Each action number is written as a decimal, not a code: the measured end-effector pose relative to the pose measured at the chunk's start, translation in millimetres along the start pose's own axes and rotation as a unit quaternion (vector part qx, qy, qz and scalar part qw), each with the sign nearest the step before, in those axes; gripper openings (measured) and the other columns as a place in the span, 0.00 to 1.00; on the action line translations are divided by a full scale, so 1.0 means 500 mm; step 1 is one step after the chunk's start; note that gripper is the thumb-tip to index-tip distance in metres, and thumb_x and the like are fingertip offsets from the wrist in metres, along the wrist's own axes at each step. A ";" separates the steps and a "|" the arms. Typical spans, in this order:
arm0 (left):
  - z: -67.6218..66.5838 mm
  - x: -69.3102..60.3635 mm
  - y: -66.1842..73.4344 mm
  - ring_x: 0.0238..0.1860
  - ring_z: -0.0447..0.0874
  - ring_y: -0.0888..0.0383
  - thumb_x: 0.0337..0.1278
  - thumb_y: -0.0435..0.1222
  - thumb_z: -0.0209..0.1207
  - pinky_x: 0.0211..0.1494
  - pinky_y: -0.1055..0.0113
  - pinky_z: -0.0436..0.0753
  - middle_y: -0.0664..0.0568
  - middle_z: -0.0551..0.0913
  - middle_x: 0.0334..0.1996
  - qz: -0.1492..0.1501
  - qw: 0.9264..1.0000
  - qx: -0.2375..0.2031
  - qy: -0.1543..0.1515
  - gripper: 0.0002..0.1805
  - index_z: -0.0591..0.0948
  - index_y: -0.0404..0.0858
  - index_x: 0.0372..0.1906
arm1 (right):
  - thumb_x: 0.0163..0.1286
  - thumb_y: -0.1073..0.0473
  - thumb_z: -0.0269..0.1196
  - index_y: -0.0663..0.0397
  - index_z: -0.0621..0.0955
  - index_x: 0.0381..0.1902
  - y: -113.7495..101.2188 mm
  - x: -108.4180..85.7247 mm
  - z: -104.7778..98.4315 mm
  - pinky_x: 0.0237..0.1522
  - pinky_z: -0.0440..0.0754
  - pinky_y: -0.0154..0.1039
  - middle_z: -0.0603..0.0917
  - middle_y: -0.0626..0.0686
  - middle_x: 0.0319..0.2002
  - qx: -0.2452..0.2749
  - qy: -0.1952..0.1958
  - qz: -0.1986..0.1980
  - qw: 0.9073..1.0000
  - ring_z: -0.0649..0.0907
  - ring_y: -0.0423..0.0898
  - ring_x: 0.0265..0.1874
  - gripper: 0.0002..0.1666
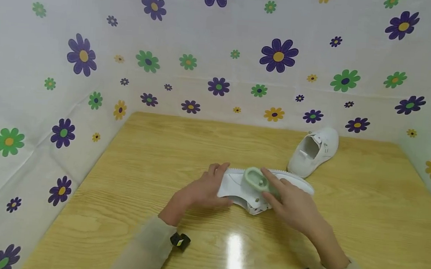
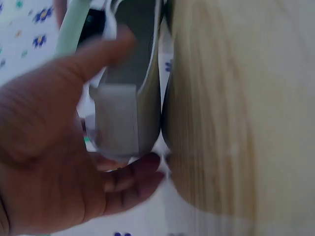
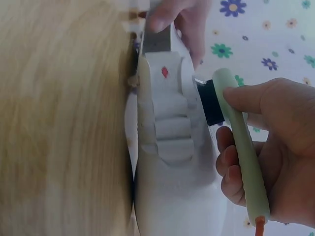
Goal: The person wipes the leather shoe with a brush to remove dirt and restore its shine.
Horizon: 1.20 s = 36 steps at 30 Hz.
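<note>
A white shoe (image 1: 230, 185) lies on its side on the wooden table, its opening facing the wearer of the cameras. My left hand (image 1: 205, 188) holds it at the heel (image 2: 118, 118), with the thumb at the opening and the other fingers round the back. In my right hand (image 1: 299, 206) is a brush with a pale green handle (image 3: 248, 172) and dark bristles (image 3: 210, 103). Its bristles lie against the side of the shoe, near the tongue and lace area in the right wrist view. An orange loop (image 3: 260, 227) hangs from the handle's end.
A second white shoe (image 1: 329, 142) rests upright behind and to the right, close to the toe of the first. The wooden table (image 1: 142, 145) is bounded at the back and sides by a flower-printed white cloth (image 1: 246, 35).
</note>
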<state>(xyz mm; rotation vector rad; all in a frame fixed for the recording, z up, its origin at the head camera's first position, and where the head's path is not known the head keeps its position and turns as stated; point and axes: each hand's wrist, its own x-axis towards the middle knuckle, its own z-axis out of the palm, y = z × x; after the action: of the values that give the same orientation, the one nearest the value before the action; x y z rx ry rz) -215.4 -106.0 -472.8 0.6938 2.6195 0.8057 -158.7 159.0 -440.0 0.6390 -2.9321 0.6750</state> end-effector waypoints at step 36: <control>0.032 -0.016 0.065 0.08 0.60 0.63 0.63 0.25 0.51 0.12 0.72 0.60 0.56 0.65 0.07 -0.086 0.982 0.156 0.054 0.41 0.40 0.13 0.71 | 0.76 0.55 0.54 0.67 0.59 0.74 -0.029 -0.012 -0.005 0.21 0.71 0.41 0.81 0.65 0.34 -0.002 0.033 0.087 0.996 0.76 0.48 0.22 0.36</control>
<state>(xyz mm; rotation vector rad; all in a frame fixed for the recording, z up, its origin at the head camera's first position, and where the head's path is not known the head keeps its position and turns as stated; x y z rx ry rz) -190.3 -79.9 -465.2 0.4998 2.8905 0.3967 -147.4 150.6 -432.8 0.3549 -2.9511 0.6908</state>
